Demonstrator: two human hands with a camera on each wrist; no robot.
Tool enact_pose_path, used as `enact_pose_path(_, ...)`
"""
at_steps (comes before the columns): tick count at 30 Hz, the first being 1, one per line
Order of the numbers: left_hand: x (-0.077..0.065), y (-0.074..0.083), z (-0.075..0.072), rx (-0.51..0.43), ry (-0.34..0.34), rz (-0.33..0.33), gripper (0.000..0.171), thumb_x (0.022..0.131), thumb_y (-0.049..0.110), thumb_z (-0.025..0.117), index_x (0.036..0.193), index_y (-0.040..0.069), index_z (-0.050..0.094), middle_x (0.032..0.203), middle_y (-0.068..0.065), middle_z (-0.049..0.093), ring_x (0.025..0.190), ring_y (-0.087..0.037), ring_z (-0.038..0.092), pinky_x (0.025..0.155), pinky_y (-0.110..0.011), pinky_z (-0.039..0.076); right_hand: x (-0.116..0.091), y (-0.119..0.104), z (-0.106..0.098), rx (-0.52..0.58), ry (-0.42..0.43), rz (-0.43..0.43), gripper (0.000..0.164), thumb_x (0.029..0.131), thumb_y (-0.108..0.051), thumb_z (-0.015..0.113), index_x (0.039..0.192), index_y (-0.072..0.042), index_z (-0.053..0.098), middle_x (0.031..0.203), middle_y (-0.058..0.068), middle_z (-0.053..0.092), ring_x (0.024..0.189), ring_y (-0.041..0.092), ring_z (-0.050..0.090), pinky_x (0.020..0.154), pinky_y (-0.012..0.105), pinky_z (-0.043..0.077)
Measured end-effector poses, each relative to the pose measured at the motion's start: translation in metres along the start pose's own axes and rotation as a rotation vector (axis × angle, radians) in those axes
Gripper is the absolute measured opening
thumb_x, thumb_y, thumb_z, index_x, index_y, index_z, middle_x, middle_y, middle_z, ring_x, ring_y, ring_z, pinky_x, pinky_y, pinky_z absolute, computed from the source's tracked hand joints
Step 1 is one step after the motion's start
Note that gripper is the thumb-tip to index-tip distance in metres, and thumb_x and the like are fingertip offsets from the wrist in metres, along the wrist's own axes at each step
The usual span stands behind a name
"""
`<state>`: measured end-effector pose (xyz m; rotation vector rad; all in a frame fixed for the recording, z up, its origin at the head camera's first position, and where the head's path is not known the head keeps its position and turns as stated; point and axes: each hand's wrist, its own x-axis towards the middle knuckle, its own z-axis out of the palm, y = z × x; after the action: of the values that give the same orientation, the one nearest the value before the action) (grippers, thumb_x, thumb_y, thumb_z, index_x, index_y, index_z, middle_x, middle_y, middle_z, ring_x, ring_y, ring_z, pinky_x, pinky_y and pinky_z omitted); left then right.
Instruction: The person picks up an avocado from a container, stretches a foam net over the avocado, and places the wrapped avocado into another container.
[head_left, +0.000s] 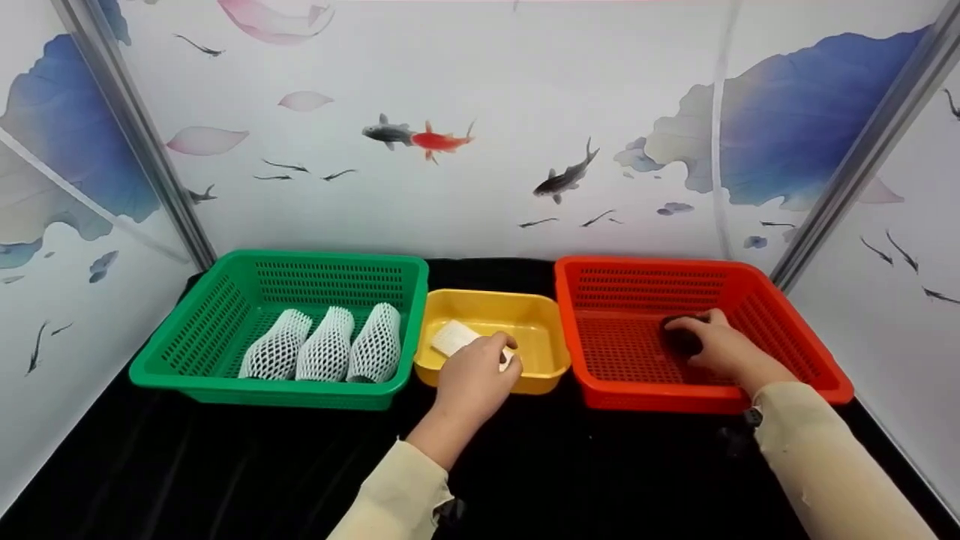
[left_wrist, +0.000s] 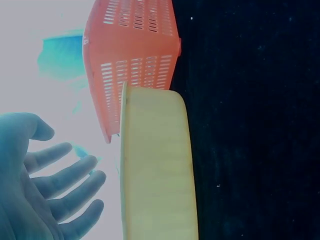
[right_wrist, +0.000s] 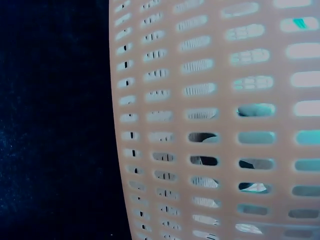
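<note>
My left hand (head_left: 474, 381) hovers over the front of the yellow basin (head_left: 540, 384), fingers loosely bent and holding nothing, as the left wrist view shows. Under it, partly covered by the hand, a flat white foam net sleeve (head_left: 452, 337) lies in the basin. Inside the red basket (head_left: 630, 396), my right hand (head_left: 721, 349) grips a dark rounded object (head_left: 681, 341); its exact kind cannot be made out. The right wrist view shows mainly the basket's slotted wall (right_wrist: 215, 125), with the hand and object hidden or only glimpsed through the slots.
On the left stands a green basket (head_left: 277, 394) with three items in white foam nets (head_left: 324, 349) side by side. A black cloth (head_left: 225, 465) covers the table. White panels (head_left: 480, 202) printed with fish and leaves enclose the back and sides.
</note>
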<state>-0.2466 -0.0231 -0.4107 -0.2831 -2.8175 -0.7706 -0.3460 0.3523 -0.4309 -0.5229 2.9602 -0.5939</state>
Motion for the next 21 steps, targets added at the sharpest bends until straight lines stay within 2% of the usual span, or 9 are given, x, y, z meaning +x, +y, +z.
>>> enact_pose_path(3,0.000,0.000,-0.002,-0.004,-0.005,0.001,0.023,0.094,0.031,0.060,0.109,0.016,0.068,0.092,0.000,0.067,0.078,-0.017,0.062,0.069,-0.035,0.051,-0.002,-0.003,-0.002,-0.051,0.005,0.000,0.053,0.080,0.000,0.073,0.130,-0.009,0.058,0.123,0.033,0.037,0.097,0.047,0.054,0.079,0.057,0.046)
enact_pose_path(9,-0.002,0.002,-0.006,-0.005,-0.006,0.013,0.023,0.094,0.031,0.059,0.109,0.016,0.067,0.091,0.000,0.066,0.077,-0.017,0.061,0.068,-0.034,0.051,-0.008,-0.006,-0.010,-0.133,-0.012,-0.058,0.044,0.081,-0.007,0.077,0.123,-0.014,0.066,0.116,0.023,0.051,0.097,0.040,0.055,0.083,0.058,0.045)
enact_pose_path(13,-0.004,0.003,-0.008,-0.002,-0.003,0.017,0.022,0.094,0.032,0.059,0.108,0.017,0.067,0.090,0.002,0.065,0.077,-0.016,0.061,0.069,-0.034,0.051,-0.012,-0.012,-0.020,-0.158,-0.047,-0.093,0.042,0.081,-0.006,0.076,0.121,-0.015,0.068,0.117,0.020,0.054,0.101,0.040,0.055,0.085,0.059,0.045)
enact_pose_path(21,-0.007,0.003,-0.010,-0.006,0.013,0.037,0.021,0.093,0.030,0.059,0.107,0.016,0.067,0.091,0.000,0.067,0.077,-0.017,0.062,0.069,-0.034,0.051,-0.018,-0.037,-0.042,-0.201,-0.119,-0.164,0.042,0.082,-0.006,0.076,0.122,-0.014,0.067,0.109,0.017,0.059,0.097,0.036,0.057,0.083,0.058,0.047)
